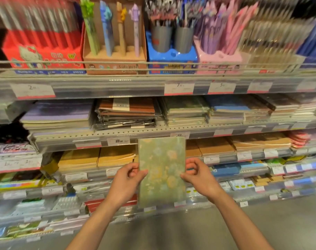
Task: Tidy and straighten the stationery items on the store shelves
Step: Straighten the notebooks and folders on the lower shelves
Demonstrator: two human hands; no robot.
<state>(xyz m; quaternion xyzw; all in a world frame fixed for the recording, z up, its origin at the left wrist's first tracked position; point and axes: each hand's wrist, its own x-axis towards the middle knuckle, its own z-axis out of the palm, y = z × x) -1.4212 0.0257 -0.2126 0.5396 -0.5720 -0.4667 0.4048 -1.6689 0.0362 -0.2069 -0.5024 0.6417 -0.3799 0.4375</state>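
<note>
Head view: left hand (pixel 124 179) pinches the green floral notebook (pixel 161 170) by its left edge, right hand (pixel 198 175) by its right, upright before the shelves (pixel 153 129). Both grips look thin, so it might slip and fall to the floor.

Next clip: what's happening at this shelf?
A person stands at store shelves of stationery and holds a green floral notebook upright in front of them. The left hand pinches its left edge and the right hand its right edge. The notebook is off the shelf, in the air before the notebook shelf, where a stack of similar greenish notebooks lies beside a brown stack. Pen displays fill the shelf above.
</note>
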